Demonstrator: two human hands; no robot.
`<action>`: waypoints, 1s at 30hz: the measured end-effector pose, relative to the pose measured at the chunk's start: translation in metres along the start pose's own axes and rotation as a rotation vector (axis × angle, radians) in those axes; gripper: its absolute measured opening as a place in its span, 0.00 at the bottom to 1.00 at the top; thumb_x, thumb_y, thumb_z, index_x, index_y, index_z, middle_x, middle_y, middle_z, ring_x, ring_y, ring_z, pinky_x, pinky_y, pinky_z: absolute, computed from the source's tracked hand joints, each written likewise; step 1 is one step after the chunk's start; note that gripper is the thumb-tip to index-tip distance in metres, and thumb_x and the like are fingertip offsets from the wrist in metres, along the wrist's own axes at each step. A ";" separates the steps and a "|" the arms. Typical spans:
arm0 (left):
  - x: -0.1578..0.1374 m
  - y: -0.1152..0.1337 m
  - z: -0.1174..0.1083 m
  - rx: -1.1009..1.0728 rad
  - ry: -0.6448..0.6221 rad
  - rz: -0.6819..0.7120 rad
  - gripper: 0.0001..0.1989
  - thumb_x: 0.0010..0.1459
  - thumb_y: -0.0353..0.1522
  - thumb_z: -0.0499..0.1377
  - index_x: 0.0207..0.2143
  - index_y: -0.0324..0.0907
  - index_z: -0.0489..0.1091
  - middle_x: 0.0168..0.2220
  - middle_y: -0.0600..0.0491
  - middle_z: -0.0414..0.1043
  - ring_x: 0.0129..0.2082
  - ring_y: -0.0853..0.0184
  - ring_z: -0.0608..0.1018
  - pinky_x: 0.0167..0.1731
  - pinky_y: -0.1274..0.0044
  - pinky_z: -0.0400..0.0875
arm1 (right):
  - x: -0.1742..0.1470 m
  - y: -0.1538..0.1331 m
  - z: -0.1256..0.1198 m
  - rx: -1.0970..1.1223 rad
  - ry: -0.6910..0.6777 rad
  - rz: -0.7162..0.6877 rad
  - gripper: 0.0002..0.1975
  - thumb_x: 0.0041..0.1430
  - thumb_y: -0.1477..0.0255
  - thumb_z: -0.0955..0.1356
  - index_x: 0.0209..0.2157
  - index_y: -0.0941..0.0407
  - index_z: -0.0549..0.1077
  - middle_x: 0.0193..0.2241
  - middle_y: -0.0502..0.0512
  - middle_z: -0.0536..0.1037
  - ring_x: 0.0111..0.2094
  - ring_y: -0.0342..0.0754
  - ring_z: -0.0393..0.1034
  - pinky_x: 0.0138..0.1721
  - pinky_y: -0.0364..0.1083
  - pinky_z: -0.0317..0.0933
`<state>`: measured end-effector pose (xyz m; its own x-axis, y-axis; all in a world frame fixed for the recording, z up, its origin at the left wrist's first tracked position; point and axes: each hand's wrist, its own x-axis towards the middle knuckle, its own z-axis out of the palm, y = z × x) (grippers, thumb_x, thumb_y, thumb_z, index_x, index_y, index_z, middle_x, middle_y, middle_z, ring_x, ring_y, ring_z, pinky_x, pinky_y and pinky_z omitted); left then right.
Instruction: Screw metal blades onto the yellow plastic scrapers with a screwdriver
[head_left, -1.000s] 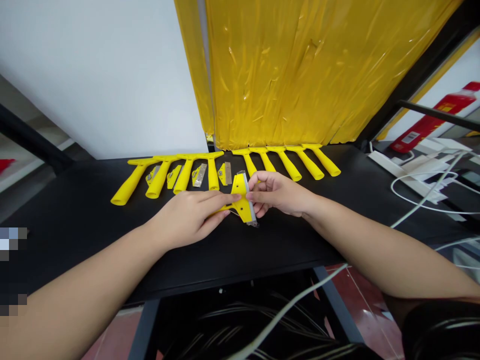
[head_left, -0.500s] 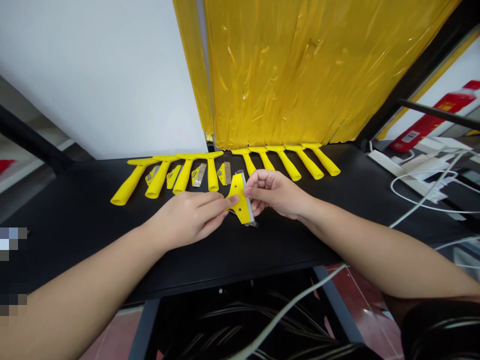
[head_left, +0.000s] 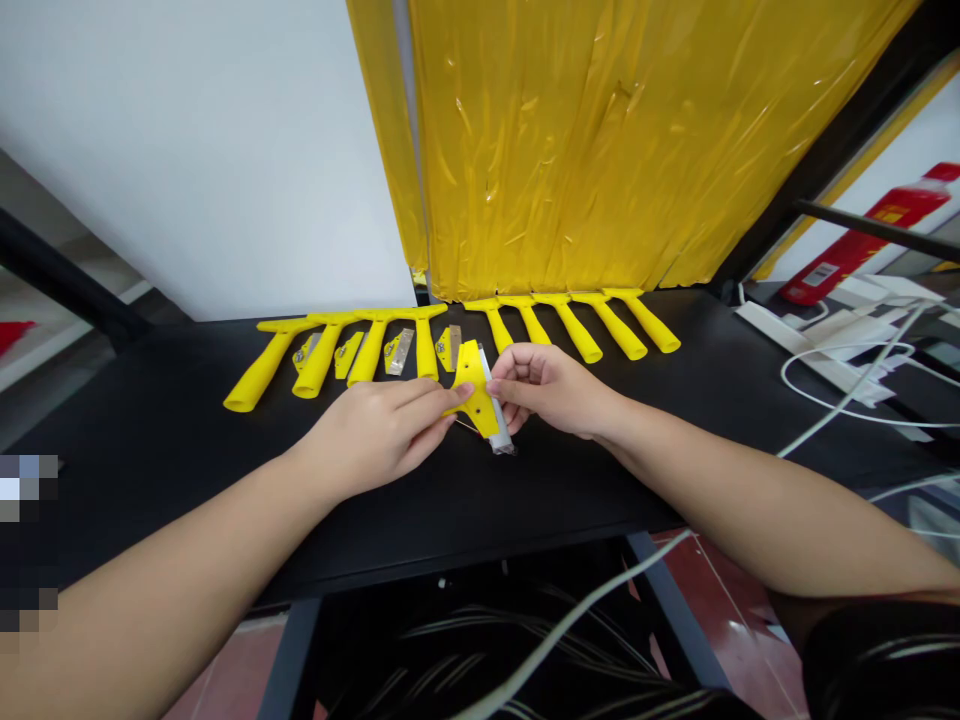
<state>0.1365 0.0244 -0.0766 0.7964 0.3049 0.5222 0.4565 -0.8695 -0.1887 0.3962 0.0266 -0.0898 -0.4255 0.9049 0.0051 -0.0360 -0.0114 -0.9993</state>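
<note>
A yellow scraper head (head_left: 475, 408) with two small holes is held over the black tabletop, with a grey metal blade (head_left: 501, 438) along its right edge. Clear wrapping seems to stick out at the blade's lower end. My left hand (head_left: 386, 420) pinches the head's narrow left side between thumb and fingers. From the right, my right hand (head_left: 553, 388) grips the blade's upper part, thumb on top and fingers curled. Behind my hands lie several yellow scraper handles (head_left: 259, 370) in a row. Between the left ones are small yellow clamp plates (head_left: 347, 354), some with metal blades (head_left: 399, 352).
A black table (head_left: 187, 460) carries everything. A white panel (head_left: 210, 150) and a yellow film-wrapped stack (head_left: 562, 140) stand at its back. On the right are a red bottle (head_left: 862, 240), white parts and a loose cable (head_left: 577, 620) crossing the table's front edge.
A wider strip of the blade shows beside the yellow head, whose body sits slightly further left. Both hands keep nearly the same place and hold.
</note>
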 end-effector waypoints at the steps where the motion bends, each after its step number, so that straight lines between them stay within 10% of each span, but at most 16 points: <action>1: 0.000 0.001 0.000 0.004 -0.001 0.013 0.16 0.71 0.31 0.58 0.58 0.40 0.74 0.40 0.52 0.84 0.31 0.66 0.84 0.24 0.75 0.74 | 0.000 0.000 0.000 0.005 0.008 -0.006 0.19 0.55 0.61 0.81 0.34 0.57 0.73 0.23 0.47 0.79 0.23 0.41 0.76 0.25 0.41 0.77; 30: 0.000 -0.005 -0.001 0.153 -0.041 0.057 0.18 0.73 0.28 0.56 0.62 0.45 0.73 0.48 0.50 0.84 0.37 0.63 0.86 0.31 0.74 0.79 | 0.008 0.003 -0.009 -0.165 -0.140 0.042 0.20 0.62 0.55 0.77 0.31 0.56 0.72 0.25 0.51 0.81 0.25 0.42 0.78 0.30 0.43 0.77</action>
<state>0.1339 0.0283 -0.0751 0.8371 0.2750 0.4728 0.4624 -0.8176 -0.3431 0.4008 0.0377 -0.0935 -0.5453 0.8372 -0.0432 0.1281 0.0323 -0.9912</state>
